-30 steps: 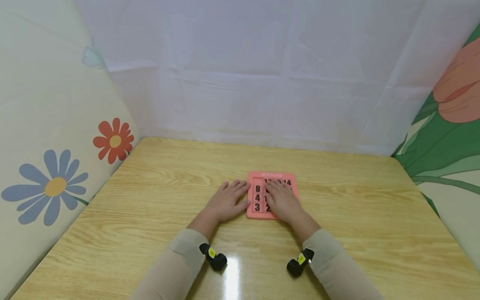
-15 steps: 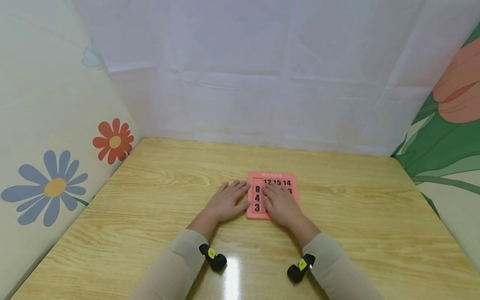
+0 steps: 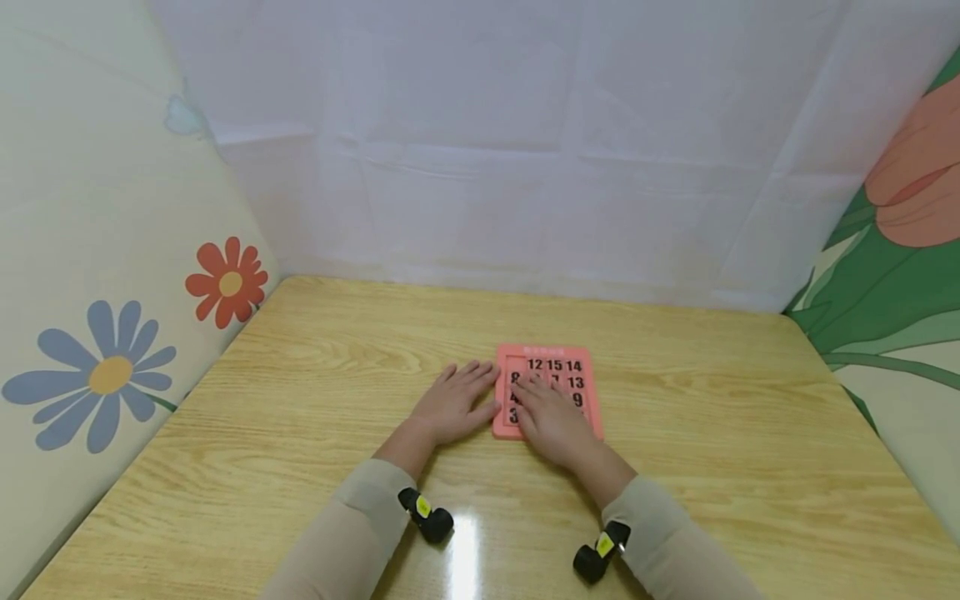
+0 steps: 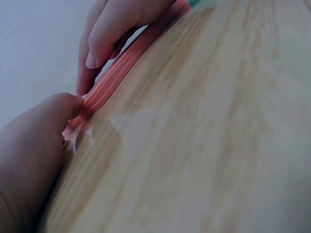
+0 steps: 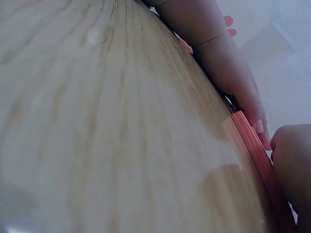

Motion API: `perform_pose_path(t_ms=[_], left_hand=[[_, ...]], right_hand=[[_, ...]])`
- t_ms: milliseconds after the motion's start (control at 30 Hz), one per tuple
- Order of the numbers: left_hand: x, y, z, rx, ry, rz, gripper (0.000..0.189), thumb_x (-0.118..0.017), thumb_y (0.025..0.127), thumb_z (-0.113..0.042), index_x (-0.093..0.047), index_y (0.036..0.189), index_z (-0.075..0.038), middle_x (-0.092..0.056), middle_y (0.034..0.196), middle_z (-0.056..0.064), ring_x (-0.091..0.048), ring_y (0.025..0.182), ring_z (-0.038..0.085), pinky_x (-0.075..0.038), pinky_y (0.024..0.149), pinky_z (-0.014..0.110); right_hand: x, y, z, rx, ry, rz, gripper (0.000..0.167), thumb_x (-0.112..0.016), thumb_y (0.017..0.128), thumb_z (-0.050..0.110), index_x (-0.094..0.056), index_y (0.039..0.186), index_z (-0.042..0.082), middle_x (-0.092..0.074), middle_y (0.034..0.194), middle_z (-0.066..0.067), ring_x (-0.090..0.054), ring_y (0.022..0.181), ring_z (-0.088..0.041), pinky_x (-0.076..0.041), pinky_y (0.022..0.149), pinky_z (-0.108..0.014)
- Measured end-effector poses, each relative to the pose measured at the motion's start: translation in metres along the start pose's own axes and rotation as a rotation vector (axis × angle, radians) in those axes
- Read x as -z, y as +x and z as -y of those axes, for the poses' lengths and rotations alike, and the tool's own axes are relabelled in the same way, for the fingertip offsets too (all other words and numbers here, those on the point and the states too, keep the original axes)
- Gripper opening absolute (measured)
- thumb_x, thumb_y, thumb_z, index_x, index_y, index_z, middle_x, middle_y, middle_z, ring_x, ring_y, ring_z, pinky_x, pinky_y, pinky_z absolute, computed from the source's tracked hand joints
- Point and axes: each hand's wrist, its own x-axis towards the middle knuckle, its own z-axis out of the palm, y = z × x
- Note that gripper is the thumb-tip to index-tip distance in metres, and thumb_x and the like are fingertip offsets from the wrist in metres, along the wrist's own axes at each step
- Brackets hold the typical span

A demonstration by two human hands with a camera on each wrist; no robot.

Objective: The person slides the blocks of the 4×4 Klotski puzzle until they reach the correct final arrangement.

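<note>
A pink number slide puzzle (image 3: 543, 351) lies flat on the table, its tiles printed with black numbers. Its top-left slot holds no tile; 12, 15 and 14 fill the rest of that row. My left hand (image 3: 452, 406) rests along the puzzle's left side, fingers extended and thumb (image 4: 73, 104) at the frame's edge. Over the lower left tiles lies my right hand (image 3: 555, 421), fingertips near the 8 and 4, hiding several numbers. In the right wrist view, the right hand (image 5: 294, 162) sits at the puzzle's pink rim (image 5: 255, 150), opposite the left hand (image 5: 226, 60).
A wood-grain table (image 3: 735, 433) spreads around the puzzle. White cloth (image 3: 480, 167) hangs behind it, and flower-print panels (image 3: 97, 208) stand at both sides. Each wrist wears a black camera (image 3: 431, 518) over a beige sleeve (image 3: 345, 533).
My right hand has slid left and slightly nearer across the puzzle, uncovering the top row and the 13 and 9 on the right. The left hand stays in place.
</note>
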Motion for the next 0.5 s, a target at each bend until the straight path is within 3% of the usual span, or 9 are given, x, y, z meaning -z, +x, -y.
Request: perform_pose_path(t_ms=[500], left_hand=[[-0.002,0.001,0.001,0.005,0.001,-0.005,0.065,-0.041,0.101,-0.049,-0.032,0.154,-0.015,-0.03,0.161,0.005,-0.022,0.152,0.028,-0.012,0.125,0.051]], right_hand=[[0.004,0.013,-0.002,-0.007,-0.028,0.014,0.048,-0.034,0.106,0.03,-0.043,0.149,0.011,-0.04,0.156,-0.006,-0.029,0.149,-0.026,-0.019,0.124,-0.05]])
